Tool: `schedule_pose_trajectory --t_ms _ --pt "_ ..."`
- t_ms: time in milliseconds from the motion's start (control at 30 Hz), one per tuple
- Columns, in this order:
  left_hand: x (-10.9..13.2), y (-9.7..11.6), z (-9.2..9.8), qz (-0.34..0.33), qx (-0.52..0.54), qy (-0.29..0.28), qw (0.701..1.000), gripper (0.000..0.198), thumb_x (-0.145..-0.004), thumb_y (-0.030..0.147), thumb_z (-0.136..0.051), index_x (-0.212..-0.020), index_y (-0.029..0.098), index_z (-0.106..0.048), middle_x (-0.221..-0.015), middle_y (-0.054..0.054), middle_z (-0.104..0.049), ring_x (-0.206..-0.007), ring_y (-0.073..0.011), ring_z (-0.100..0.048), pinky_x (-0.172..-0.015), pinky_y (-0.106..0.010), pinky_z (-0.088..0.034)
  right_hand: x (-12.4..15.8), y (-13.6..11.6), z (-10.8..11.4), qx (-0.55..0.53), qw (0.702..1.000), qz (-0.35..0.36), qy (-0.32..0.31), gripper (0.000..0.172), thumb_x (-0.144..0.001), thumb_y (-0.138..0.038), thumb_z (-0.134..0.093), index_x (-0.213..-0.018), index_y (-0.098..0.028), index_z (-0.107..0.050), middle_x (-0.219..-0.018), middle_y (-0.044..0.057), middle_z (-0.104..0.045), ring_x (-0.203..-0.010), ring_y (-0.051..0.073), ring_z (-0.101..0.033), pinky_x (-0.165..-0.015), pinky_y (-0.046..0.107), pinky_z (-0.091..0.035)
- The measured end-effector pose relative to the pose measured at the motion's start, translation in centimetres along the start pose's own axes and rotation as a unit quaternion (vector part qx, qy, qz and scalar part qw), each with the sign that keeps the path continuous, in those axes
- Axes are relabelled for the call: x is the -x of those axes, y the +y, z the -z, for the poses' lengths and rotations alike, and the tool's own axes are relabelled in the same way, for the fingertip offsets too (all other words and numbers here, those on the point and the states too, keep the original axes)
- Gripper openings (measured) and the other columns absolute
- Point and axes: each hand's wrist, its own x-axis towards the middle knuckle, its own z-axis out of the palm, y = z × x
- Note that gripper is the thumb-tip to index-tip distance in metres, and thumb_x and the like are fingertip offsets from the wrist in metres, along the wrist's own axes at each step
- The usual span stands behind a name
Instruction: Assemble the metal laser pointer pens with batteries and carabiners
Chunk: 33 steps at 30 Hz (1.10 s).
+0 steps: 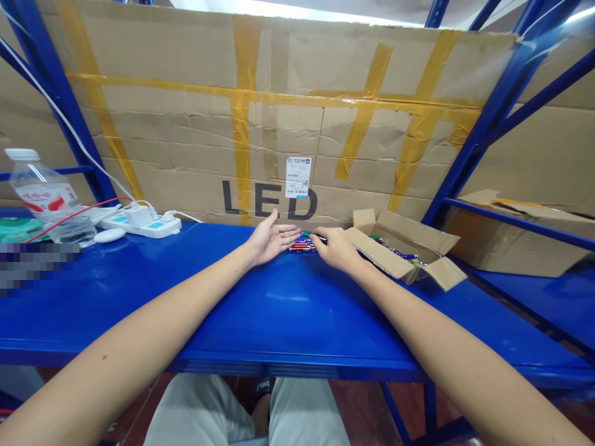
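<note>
My left hand (270, 240) is open, its fingers stretched out and its palm turned inward, with a ring on one finger. Its fingertips reach the left side of a small group of pens (301, 246), red, blue and green, lying on the blue table. On the other side, my right hand (335, 246) is closed, thumb and forefinger pinching a dark, slim pen (320, 238) beside the group. My right fingers partly hide the pens. Just right of that hand stands an open cardboard box (379, 253) holding several more pens (395, 251).
A large cardboard panel (186, 142) marked LED stands behind the blue table (279, 322). At left are a water bottle (49, 198), a white power strip (160, 226) with cables, and a white mouse-like object (110, 235). Another cardboard box (515, 241) sits at right behind the blue frame (469, 136).
</note>
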Motion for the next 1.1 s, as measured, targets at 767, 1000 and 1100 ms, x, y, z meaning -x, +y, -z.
schedule_pose_trajectory --t_ms 767,1000,1100 --pt "-0.1 -1.8 -1.3 -0.025 0.013 0.045 0.999 0.075 -0.097 0.061 -0.032 -0.139 0.002 -0.049 -0.144 -0.024 -0.051 -0.137 -0.0279 -0.048 -0.116 -0.035 -0.036 0.0 -0.2 0.3 0.125 0.990 -0.008 -0.058 0.031 -0.097 -0.030 -0.046 -0.090 -0.018 -0.074 -0.091 0.011 -0.076 -0.078 0.022 -0.067 -0.067 0.030 -0.039" --pt "-0.1 -1.6 -1.1 -0.026 0.006 0.047 0.999 0.076 -0.097 0.061 -0.030 -0.145 0.004 -0.045 -0.142 -0.023 -0.054 -0.136 -0.0271 -0.049 -0.116 -0.035 -0.037 0.0 0.0 0.3 0.122 0.991 -0.016 -0.057 0.030 -0.097 -0.029 -0.046 -0.091 -0.019 -0.074 -0.092 0.011 -0.076 -0.082 0.023 -0.068 -0.070 0.030 -0.041" --pt "0.0 -1.6 -1.1 -0.025 0.002 0.048 0.999 0.077 -0.098 0.061 -0.029 -0.145 0.003 -0.044 -0.144 -0.023 -0.052 -0.136 -0.0270 -0.049 -0.116 -0.035 -0.037 0.0 0.1 0.2 0.119 0.991 -0.014 -0.055 0.030 -0.096 -0.028 -0.046 -0.091 -0.018 -0.074 -0.092 0.011 -0.076 -0.082 0.023 -0.068 -0.070 0.030 -0.041"
